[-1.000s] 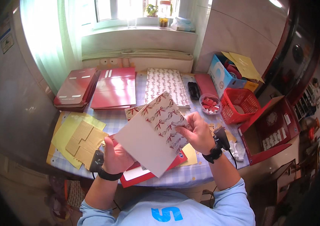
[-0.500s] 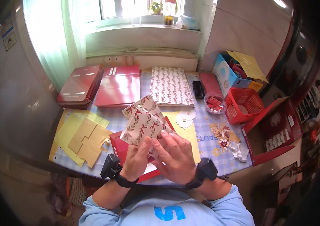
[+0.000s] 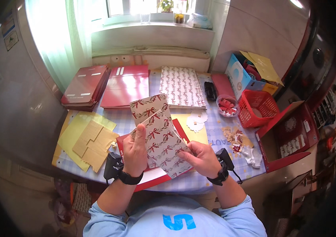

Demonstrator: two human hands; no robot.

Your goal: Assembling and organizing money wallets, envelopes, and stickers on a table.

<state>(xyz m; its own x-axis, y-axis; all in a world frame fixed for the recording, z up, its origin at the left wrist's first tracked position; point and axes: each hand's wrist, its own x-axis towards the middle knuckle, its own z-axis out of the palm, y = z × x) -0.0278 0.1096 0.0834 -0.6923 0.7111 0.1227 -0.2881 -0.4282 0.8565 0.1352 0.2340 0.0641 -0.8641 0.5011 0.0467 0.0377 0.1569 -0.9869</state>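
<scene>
Overlapping pieces of white patterned card with red bows and green leaf sprigs are held up between my hands, tilted over the table. My left hand grips their left edge, thumb on top and fingers out of sight beneath. At the lower right edge, my right hand pinches the card between thumb and fingers. A rear patterned piece sticks out at the top; whether the pieces are joined, I cannot tell. Below lies a red card sheet with a white area, mostly covered by my hands and the patterned card.
Maroon folders, red card sheets and patterned sheets are stacked at the back. Tan card pieces lie left. Rightward are a tub of red scraps, a red basket, crumpled paper and an open maroon box.
My hands have moved apart. The right hand has gone from the middle of the card to its lower right edge, and the card now shows more of its face.
</scene>
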